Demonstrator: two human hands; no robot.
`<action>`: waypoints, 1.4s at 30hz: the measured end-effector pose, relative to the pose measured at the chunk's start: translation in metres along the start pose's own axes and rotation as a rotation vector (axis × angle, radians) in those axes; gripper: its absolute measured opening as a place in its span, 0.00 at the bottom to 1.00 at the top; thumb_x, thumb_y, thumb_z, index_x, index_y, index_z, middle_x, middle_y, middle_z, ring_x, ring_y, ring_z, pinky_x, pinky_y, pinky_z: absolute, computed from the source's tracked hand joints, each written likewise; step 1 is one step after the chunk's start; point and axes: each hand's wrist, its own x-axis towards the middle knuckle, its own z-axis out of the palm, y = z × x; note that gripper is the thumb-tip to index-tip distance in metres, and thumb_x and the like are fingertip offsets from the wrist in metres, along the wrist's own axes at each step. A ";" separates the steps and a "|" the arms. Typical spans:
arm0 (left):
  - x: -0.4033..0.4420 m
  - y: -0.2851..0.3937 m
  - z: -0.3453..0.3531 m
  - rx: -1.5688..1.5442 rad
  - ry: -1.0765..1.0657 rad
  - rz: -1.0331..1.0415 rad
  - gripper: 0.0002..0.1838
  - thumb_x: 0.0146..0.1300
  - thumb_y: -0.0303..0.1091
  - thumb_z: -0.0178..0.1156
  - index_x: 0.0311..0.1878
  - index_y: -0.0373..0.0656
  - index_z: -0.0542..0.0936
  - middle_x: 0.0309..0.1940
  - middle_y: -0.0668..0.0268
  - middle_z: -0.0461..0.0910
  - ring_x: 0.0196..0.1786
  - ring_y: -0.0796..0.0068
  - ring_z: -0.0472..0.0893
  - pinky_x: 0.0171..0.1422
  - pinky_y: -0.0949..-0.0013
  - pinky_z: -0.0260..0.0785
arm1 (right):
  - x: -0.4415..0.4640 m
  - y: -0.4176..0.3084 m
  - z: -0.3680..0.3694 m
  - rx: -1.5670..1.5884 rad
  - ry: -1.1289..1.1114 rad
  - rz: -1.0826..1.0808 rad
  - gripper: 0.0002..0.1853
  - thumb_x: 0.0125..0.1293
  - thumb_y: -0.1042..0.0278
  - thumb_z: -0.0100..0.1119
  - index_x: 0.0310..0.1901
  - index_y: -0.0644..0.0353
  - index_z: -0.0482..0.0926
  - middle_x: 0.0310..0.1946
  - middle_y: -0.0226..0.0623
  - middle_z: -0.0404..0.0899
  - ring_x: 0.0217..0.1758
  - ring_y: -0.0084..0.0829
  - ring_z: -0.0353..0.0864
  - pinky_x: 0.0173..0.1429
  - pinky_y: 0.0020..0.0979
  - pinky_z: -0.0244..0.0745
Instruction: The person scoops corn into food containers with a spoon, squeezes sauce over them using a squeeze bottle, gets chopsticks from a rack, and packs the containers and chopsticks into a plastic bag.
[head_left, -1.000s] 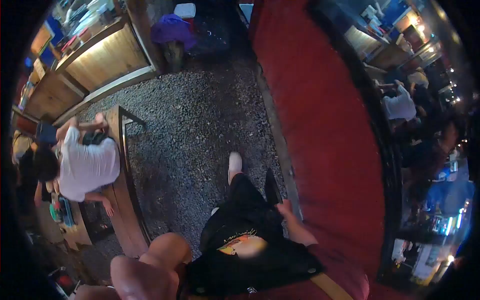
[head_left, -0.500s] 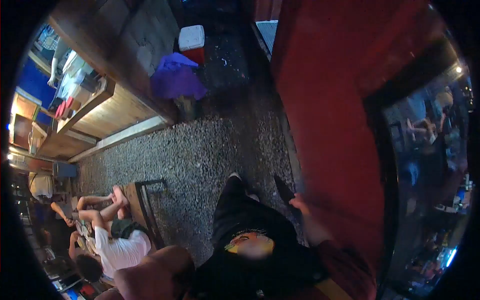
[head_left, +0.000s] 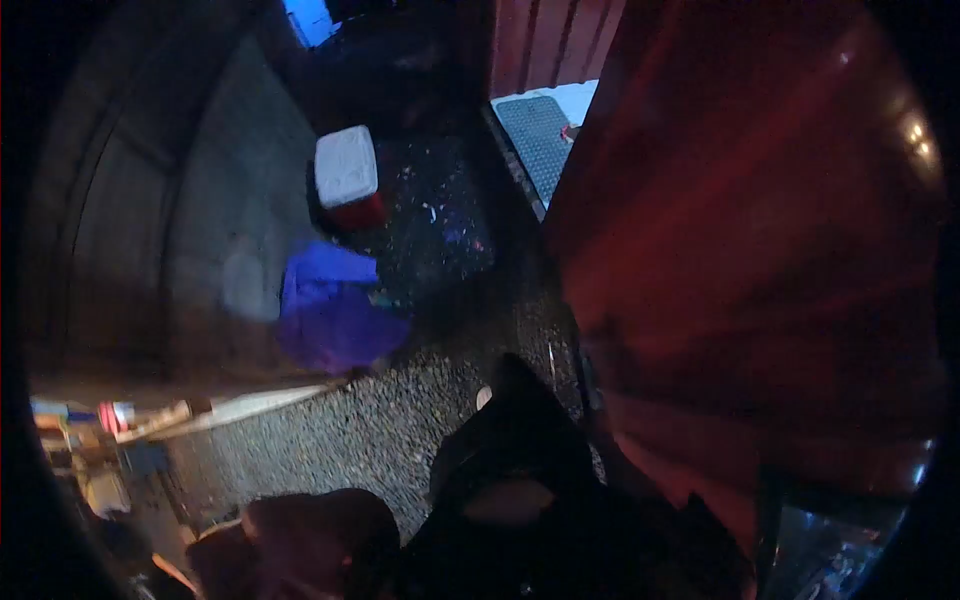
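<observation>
My right hand (head_left: pixel 597 402) is low beside the red wall, almost lost in shadow. A thin pale edge in front of it looks like the side of the knife (head_left: pixel 553 366), the dark, long-bladed thing it gripped half a second ago. The fingers themselves hardly show. My left arm (head_left: pixel 300 540) fills the lower left, and its hand is out of sight. Below me are my dark trousers (head_left: pixel 510 425) and one pale shoe tip (head_left: pixel 484 398) on the gravel.
A red wall (head_left: pixel 740 260) runs along my right, ending at a doorway with a grey ribbed mat (head_left: pixel 535 140). Ahead on the left stand a red cooler with white lid (head_left: pixel 346 165) and a purple cloth-covered object (head_left: pixel 340 310), beside a wooden wall (head_left: pixel 200 220). Gravel (head_left: pixel 330 430) covers the ground.
The view has tipped up and moved forward along the wall. Cooler, purple cloth and doorway sit nearer; the seated person has left view. My right hand has darkened into shadow.
</observation>
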 end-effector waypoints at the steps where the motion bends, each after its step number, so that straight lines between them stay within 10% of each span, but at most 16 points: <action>1: 0.010 -0.042 -0.021 0.012 0.012 -0.058 0.26 0.78 0.36 0.57 0.74 0.34 0.68 0.64 0.49 0.76 0.64 0.56 0.76 0.73 0.60 0.62 | 0.013 -0.019 -0.005 0.023 -0.024 0.035 0.24 0.71 0.47 0.67 0.49 0.65 0.86 0.42 0.56 0.87 0.45 0.54 0.89 0.49 0.53 0.82; 7: -0.042 -0.373 -0.144 0.367 0.113 -0.868 0.30 0.78 0.35 0.58 0.78 0.32 0.68 0.71 0.47 0.77 0.70 0.53 0.78 0.80 0.58 0.64 | 0.141 -0.133 -0.046 0.116 -0.059 0.129 0.23 0.71 0.48 0.67 0.49 0.64 0.86 0.43 0.57 0.87 0.47 0.55 0.89 0.51 0.54 0.82; 10: -0.251 -0.531 -0.236 0.630 -0.168 -1.236 0.33 0.79 0.39 0.56 0.81 0.32 0.67 0.78 0.45 0.71 0.78 0.50 0.73 0.83 0.55 0.62 | 0.219 -0.179 -0.076 0.145 -0.072 0.162 0.23 0.71 0.49 0.66 0.49 0.64 0.87 0.43 0.57 0.87 0.48 0.55 0.89 0.51 0.54 0.82; 12: -0.341 -0.541 -0.260 0.691 -0.499 -1.612 0.32 0.82 0.43 0.53 0.80 0.32 0.68 0.77 0.46 0.72 0.79 0.52 0.72 0.83 0.54 0.62 | 0.258 -0.209 -0.100 0.175 -0.088 0.186 0.22 0.71 0.49 0.66 0.49 0.64 0.87 0.44 0.57 0.87 0.48 0.55 0.89 0.52 0.54 0.82; 15: -0.321 -0.534 -0.271 0.375 -0.172 -2.221 0.31 0.82 0.43 0.54 0.79 0.34 0.69 0.76 0.48 0.73 0.77 0.54 0.73 0.81 0.55 0.64 | 0.320 -0.271 -0.143 0.256 -0.065 0.219 0.22 0.71 0.50 0.66 0.49 0.63 0.87 0.44 0.57 0.88 0.49 0.56 0.89 0.52 0.55 0.82; 18: -0.283 -0.581 -0.297 0.244 0.017 -2.410 0.30 0.82 0.44 0.55 0.78 0.35 0.70 0.74 0.50 0.75 0.75 0.56 0.74 0.80 0.57 0.65 | 0.386 -0.335 -0.178 0.338 -0.031 0.259 0.21 0.70 0.50 0.65 0.49 0.63 0.87 0.45 0.57 0.88 0.50 0.56 0.89 0.53 0.55 0.82; 24: -0.187 -0.807 -0.387 0.193 -0.043 -2.404 0.29 0.82 0.45 0.57 0.77 0.37 0.72 0.71 0.54 0.77 0.72 0.61 0.77 0.77 0.60 0.67 | 0.481 -0.434 -0.205 0.519 -0.019 0.457 0.20 0.70 0.51 0.64 0.49 0.62 0.87 0.45 0.57 0.88 0.51 0.57 0.89 0.54 0.56 0.83; 29: 0.002 -1.097 -0.450 0.161 -0.019 -1.863 0.27 0.82 0.45 0.59 0.76 0.39 0.74 0.69 0.57 0.80 0.69 0.65 0.79 0.75 0.62 0.70 | 0.524 -0.489 -0.227 0.682 0.054 0.571 0.20 0.70 0.52 0.64 0.49 0.62 0.88 0.46 0.58 0.88 0.53 0.57 0.89 0.55 0.56 0.83; 30: 0.076 -1.149 -0.431 0.149 -0.252 -1.563 0.26 0.82 0.43 0.60 0.75 0.41 0.75 0.66 0.63 0.81 0.65 0.72 0.79 0.67 0.69 0.72 | 0.527 -0.515 -0.267 0.707 0.079 0.566 0.20 0.70 0.52 0.64 0.49 0.62 0.88 0.46 0.58 0.88 0.53 0.57 0.89 0.55 0.56 0.83; 33: 0.255 -1.242 -0.344 0.041 -0.365 -1.517 0.27 0.79 0.44 0.62 0.75 0.42 0.76 0.65 0.63 0.82 0.62 0.68 0.81 0.72 0.64 0.70 | 0.549 -0.547 -0.328 0.823 0.035 0.757 0.22 0.70 0.58 0.61 0.58 0.63 0.86 0.57 0.62 0.86 0.62 0.60 0.86 0.66 0.55 0.81; 40: 0.379 -1.336 -0.178 0.282 -0.945 -1.003 0.16 0.74 0.31 0.65 0.59 0.32 0.86 0.51 0.52 0.90 0.57 0.65 0.87 0.66 0.64 0.76 | 0.628 -0.540 -0.410 0.813 -0.085 0.840 0.29 0.72 0.52 0.63 0.69 0.60 0.82 0.67 0.58 0.81 0.71 0.57 0.80 0.72 0.53 0.78; 42: 0.394 -1.348 -0.150 0.231 -0.950 -1.166 0.15 0.74 0.32 0.65 0.55 0.31 0.87 0.40 0.56 0.91 0.47 0.64 0.89 0.59 0.63 0.79 | 0.642 -0.530 -0.451 0.796 -0.094 0.739 0.32 0.71 0.48 0.66 0.70 0.60 0.81 0.68 0.56 0.81 0.71 0.56 0.80 0.74 0.52 0.77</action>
